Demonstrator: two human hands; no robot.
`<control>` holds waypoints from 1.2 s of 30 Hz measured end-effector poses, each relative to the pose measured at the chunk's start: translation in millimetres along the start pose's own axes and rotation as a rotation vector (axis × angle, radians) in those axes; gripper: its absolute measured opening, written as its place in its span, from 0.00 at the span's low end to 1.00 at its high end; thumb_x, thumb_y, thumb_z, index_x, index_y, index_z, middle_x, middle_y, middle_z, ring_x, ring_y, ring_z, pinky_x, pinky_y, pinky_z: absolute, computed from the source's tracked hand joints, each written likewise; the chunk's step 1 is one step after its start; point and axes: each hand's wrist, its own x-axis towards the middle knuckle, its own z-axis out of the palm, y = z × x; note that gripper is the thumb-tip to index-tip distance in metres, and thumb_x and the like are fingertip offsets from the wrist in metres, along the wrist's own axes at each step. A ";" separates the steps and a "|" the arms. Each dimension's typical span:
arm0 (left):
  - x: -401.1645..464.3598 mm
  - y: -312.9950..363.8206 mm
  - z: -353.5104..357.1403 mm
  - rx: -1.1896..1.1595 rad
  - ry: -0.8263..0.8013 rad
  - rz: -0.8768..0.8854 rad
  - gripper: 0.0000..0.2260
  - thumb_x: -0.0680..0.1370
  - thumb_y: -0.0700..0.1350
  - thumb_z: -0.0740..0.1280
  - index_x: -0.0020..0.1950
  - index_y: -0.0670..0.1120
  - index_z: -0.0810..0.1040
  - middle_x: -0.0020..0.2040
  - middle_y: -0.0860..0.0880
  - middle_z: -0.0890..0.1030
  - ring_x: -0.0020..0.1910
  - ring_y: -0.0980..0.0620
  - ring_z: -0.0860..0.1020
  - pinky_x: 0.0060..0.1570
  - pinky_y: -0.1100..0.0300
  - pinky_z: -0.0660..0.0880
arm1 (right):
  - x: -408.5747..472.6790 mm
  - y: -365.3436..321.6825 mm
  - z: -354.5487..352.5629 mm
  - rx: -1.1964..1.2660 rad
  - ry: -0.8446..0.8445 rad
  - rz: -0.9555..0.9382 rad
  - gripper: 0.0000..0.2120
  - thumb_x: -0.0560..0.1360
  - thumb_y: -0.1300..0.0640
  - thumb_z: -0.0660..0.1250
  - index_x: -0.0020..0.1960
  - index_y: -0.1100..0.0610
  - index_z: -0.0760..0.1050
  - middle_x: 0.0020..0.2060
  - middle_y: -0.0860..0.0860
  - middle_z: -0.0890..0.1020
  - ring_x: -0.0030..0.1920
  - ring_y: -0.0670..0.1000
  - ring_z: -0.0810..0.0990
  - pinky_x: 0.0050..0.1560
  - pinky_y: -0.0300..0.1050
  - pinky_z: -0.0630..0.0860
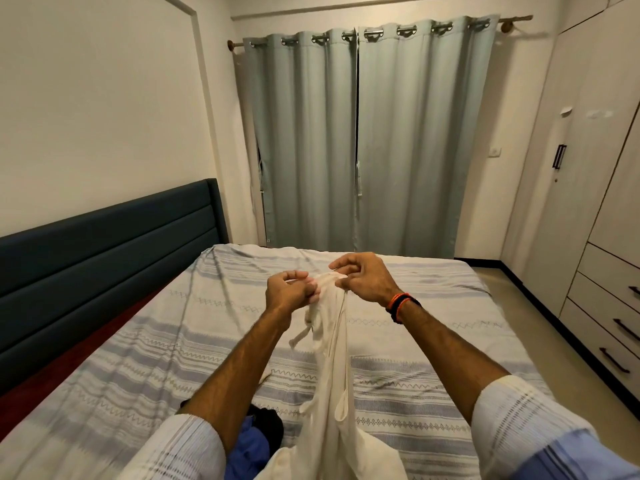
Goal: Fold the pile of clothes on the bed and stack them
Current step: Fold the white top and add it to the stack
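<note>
A cream garment (332, 382) hangs down in front of me above the bed (145, 368), bunched at its top edge. My left hand (289, 291) grips that top edge on the left side. My right hand (363, 277) pinches the same edge just to the right, with an orange and black band on its wrist. Cream drawstrings dangle from the garment under my left hand. At the near edge of the bed lie a blue cloth (249, 448) and a black cloth (268, 422), partly hidden behind my left arm and the cream garment.
The bed has a striped blue and white sheet and a dark blue headboard (104, 251) on the left. Grey-green curtains (363, 140) hang at the far wall. A white wardrobe with drawers (609, 299) stands on the right, beside a strip of floor.
</note>
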 end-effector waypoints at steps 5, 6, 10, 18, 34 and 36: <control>18.9 -17.0 -26.9 0.357 -0.099 0.117 0.15 0.71 0.46 0.77 0.55 0.45 0.81 0.52 0.48 0.83 0.49 0.51 0.81 0.44 0.60 0.78 | 4.6 -7.8 -18.2 0.233 0.038 -0.013 0.12 0.73 0.72 0.69 0.52 0.59 0.81 0.42 0.54 0.85 0.40 0.48 0.83 0.42 0.43 0.79; 18.7 -18.6 -27.6 0.397 -0.153 0.120 0.16 0.72 0.47 0.77 0.57 0.44 0.81 0.53 0.48 0.83 0.50 0.52 0.81 0.44 0.61 0.77 | 4.8 -11.2 -21.0 0.267 0.035 -0.020 0.12 0.73 0.72 0.68 0.52 0.59 0.81 0.43 0.54 0.85 0.40 0.47 0.83 0.42 0.43 0.79; 15.0 -18.7 -17.0 0.502 -0.259 0.155 0.17 0.73 0.49 0.75 0.59 0.45 0.80 0.53 0.49 0.83 0.50 0.51 0.80 0.46 0.60 0.78 | 6.1 -23.1 -27.0 0.350 0.003 -0.072 0.13 0.74 0.73 0.67 0.53 0.59 0.80 0.43 0.53 0.85 0.42 0.48 0.84 0.43 0.43 0.81; 19.9 -7.6 -14.6 0.670 -0.068 0.154 0.07 0.75 0.48 0.71 0.41 0.46 0.79 0.38 0.46 0.84 0.36 0.51 0.81 0.35 0.60 0.78 | 3.1 -25.3 -50.2 0.243 0.089 -0.124 0.12 0.75 0.73 0.67 0.53 0.60 0.80 0.45 0.56 0.84 0.42 0.48 0.82 0.43 0.40 0.80; 26.3 81.9 -13.1 0.624 0.037 0.388 0.14 0.85 0.51 0.54 0.56 0.42 0.73 0.51 0.42 0.80 0.49 0.43 0.80 0.48 0.48 0.81 | 22.7 -17.7 -78.4 -0.352 0.356 -0.012 0.07 0.75 0.63 0.67 0.49 0.58 0.84 0.41 0.50 0.83 0.44 0.51 0.79 0.45 0.39 0.69; 26.1 90.3 -14.2 0.637 0.031 0.395 0.12 0.84 0.50 0.56 0.57 0.43 0.73 0.52 0.43 0.79 0.51 0.44 0.80 0.52 0.48 0.80 | 25.7 -19.0 -79.6 -0.377 0.375 -0.028 0.07 0.76 0.61 0.67 0.50 0.58 0.83 0.45 0.53 0.85 0.47 0.55 0.81 0.47 0.41 0.73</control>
